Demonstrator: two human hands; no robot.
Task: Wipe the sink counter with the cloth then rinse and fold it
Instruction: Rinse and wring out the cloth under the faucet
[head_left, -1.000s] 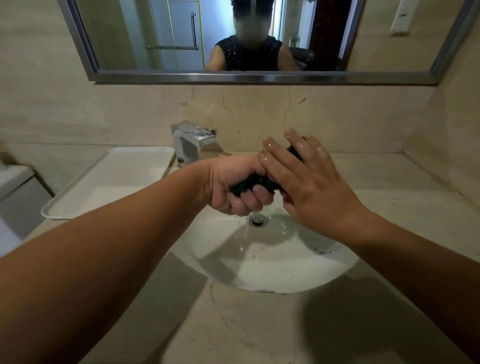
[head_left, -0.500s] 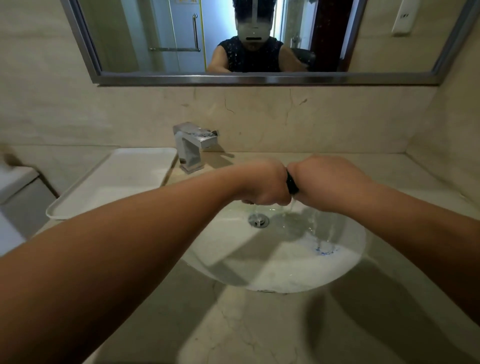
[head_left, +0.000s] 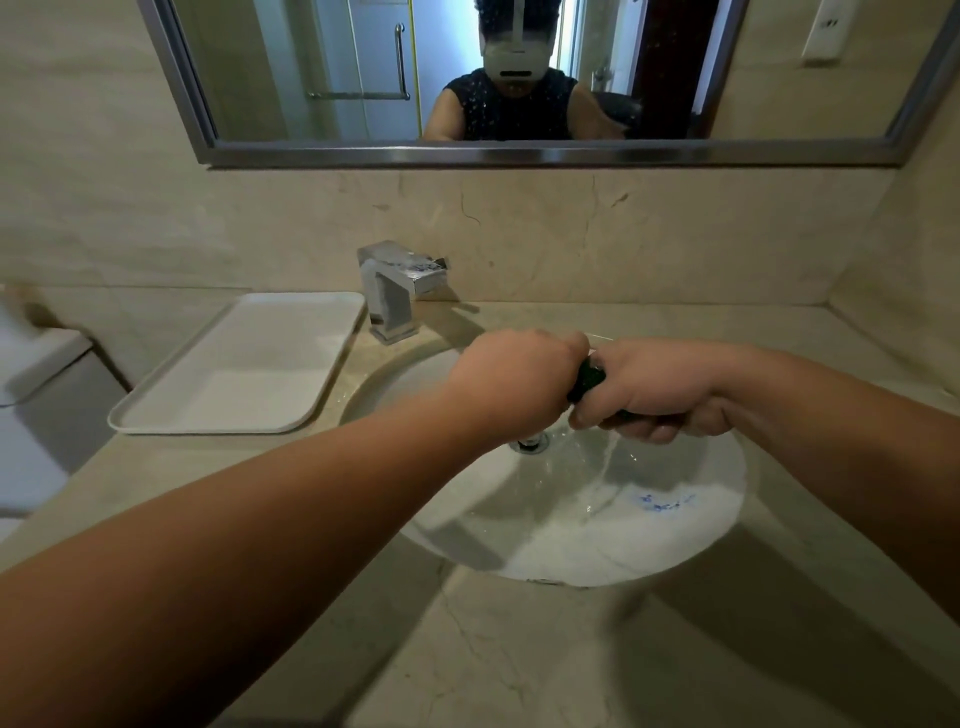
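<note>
Two hands above the sink (head_left: 675, 545), wringing. Left hand (head_left: 519, 384) curled tight round one end of a dark cloth (head_left: 589, 379), right hand (head_left: 660, 389) curled tight round the other, knuckles nearly touching. Cloth twisted short and almost hidden between them, over the sink's far half, just right of the drain (head_left: 530, 443). Thin stream of water (head_left: 605, 467) falling from it into the sink. Tap (head_left: 395, 291) behind the sink to the left, no flow visible. White tray (head_left: 244, 364) left of the sink. Likely trouble from here: drips on the counter (head_left: 519, 649) in front of the sink, through drifting past the rim; a dropped cloth, through a wet, slipping grip; a sodden fold, through stopping too early.
</note>
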